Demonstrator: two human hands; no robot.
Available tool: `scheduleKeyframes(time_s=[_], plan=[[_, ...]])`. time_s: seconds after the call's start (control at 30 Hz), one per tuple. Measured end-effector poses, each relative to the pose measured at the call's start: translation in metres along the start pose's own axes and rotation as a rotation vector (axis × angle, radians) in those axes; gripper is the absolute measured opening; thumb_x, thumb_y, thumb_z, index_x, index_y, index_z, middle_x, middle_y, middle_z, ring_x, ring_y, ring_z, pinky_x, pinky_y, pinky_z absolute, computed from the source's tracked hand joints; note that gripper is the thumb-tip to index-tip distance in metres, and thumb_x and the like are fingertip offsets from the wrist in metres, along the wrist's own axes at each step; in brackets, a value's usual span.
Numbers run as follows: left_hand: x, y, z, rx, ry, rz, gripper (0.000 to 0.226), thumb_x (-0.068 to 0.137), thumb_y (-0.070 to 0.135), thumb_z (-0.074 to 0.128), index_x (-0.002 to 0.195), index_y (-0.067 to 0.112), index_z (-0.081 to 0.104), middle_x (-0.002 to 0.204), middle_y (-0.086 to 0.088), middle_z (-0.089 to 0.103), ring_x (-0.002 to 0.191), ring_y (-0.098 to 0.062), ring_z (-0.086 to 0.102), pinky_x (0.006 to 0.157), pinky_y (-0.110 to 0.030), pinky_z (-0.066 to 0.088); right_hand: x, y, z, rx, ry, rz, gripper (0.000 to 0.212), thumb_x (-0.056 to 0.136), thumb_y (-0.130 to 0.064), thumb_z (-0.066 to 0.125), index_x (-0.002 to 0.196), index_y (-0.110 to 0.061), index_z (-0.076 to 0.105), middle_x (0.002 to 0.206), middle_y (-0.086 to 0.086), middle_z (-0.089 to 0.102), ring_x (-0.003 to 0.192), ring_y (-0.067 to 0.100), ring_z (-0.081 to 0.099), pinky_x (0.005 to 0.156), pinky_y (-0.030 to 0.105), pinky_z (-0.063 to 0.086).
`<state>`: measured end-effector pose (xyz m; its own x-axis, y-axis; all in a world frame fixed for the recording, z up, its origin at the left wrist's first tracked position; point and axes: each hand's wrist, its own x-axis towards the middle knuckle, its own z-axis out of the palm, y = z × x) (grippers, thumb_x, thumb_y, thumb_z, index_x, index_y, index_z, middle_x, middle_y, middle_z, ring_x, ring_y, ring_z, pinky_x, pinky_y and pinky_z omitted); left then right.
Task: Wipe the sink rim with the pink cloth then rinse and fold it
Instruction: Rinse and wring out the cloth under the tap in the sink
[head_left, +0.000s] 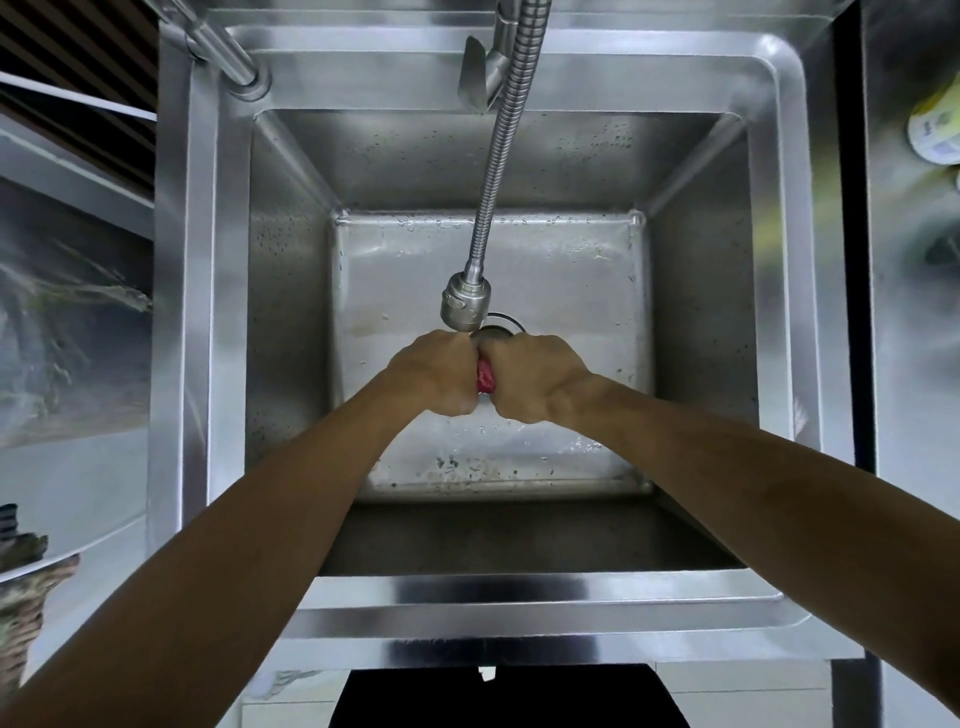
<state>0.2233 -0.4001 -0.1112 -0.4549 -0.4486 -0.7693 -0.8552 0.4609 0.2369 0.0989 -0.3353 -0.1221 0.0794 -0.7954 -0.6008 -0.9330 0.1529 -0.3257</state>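
Steel sink (789, 312), mid-frame: we are gripping the pink cloth (486, 378) between left hand (434, 371) and right hand (535, 376), fingers curled tight around it, under the faucet head (466, 303).

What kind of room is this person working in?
Most likely a kitchen or utility wash area: a deep stainless steel sink, a flexible metal faucet hose hanging over the basin, and steel counter alongside it.

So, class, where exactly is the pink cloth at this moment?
In the head view the pink cloth is bunched between the left hand and right hand, over the sink basin, just below the faucet head.
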Motion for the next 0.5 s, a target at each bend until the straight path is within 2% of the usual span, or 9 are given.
scheduleKeyframes(time_s=[0.17,0.23,0.3,0.4,0.43,0.5], plan=[[0.000,-0.001,0.004,-0.029,-0.042,-0.009,0.023,0.078,0.013,0.070,0.067,0.016,0.051,0.073,-0.003,0.056,0.063,-0.017,0.053,0.057,-0.028,0.043,-0.002,-0.004,0.005,-0.120,-0.001,-0.028,0.034,0.086,-0.016,0.062,0.120,-0.018,0.059,0.105,0.003,0.069,0.086,0.028,0.067,0.066,0.032,0.041],[-0.004,0.001,0.008,-0.039,-0.047,0.003,0.017,0.079,0.017,0.072,0.072,0.015,0.056,0.076,-0.004,0.060,0.069,-0.020,0.058,0.059,-0.030,0.047,-0.002,-0.003,-0.001,-0.102,-0.082,-0.017,0.030,0.085,-0.016,0.063,0.114,-0.020,0.059,0.098,0.000,0.068,0.086,0.026,0.067,0.064,0.031,0.040],[-0.010,0.000,0.010,-0.081,-0.070,0.017,0.013,0.076,0.024,0.075,0.078,0.015,0.064,0.073,-0.002,0.064,0.065,-0.020,0.064,0.061,-0.030,0.055,-0.005,0.001,-0.005,-0.058,-0.157,-0.007,0.022,0.085,-0.019,0.064,0.105,-0.022,0.055,0.091,-0.003,0.065,0.084,0.024,0.065,0.063,0.031,0.040],[-0.019,-0.005,-0.003,-0.176,-0.152,0.032,0.013,0.073,0.028,0.076,0.074,0.020,0.066,0.069,-0.002,0.068,0.059,-0.016,0.066,0.055,-0.027,0.054,-0.018,0.003,-0.010,0.027,-0.179,-0.026,0.037,0.083,-0.029,0.075,0.110,-0.023,0.051,0.089,-0.006,0.059,0.081,0.021,0.060,0.066,0.032,0.043],[-0.021,-0.008,-0.009,-0.177,-0.190,0.041,0.013,0.073,0.027,0.077,0.078,0.019,0.067,0.075,-0.005,0.070,0.062,-0.016,0.066,0.054,-0.026,0.053,-0.022,0.002,-0.011,0.097,-0.201,-0.028,0.046,0.080,-0.035,0.079,0.113,-0.023,0.050,0.093,-0.006,0.060,0.082,0.020,0.061,0.067,0.034,0.047],[-0.022,-0.013,-0.019,-0.257,-0.300,0.041,0.016,0.076,0.020,0.077,0.090,0.015,0.070,0.089,-0.012,0.073,0.068,-0.018,0.070,0.058,-0.028,0.059,-0.029,0.001,-0.019,0.276,-0.261,-0.015,0.055,0.077,-0.043,0.081,0.117,-0.024,0.049,0.100,-0.004,0.062,0.087,0.018,0.064,0.074,0.039,0.054]])
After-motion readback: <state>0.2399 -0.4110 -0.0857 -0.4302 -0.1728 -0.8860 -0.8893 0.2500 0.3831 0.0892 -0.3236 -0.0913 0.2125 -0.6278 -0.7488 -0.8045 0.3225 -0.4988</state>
